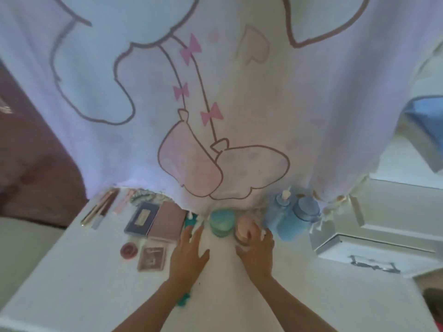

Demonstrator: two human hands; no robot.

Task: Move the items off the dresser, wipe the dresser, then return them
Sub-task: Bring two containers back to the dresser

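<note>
Nearest the camera: two bare forearms come in from the lower edge, with a scrap of teal cloth lying under the left one.

Large items: a pale printed cloth hangs across the far side, its hem meeting the back of the white dresser. A white box sits off to the right.

Items on the dresser, back row: two blue bottles at right, and a navy palette touching a mauve palette at left. A green jar and a pink jar stand upright between them, just beside each other.

Grips: the right grip is grasping the pink jar, fingers curled round its near side. The left grip is released, fingers straight and holding nothing. Whether it touches the surface cannot be told.

Deciding relation: the green jar lies just ahead and to the right of the left fingertips, so the left grip is the nearer. The jar is squat and round, with no long axis to align.

Assessment: clearing appears barely begun. Most items are on the dresser.
</note>
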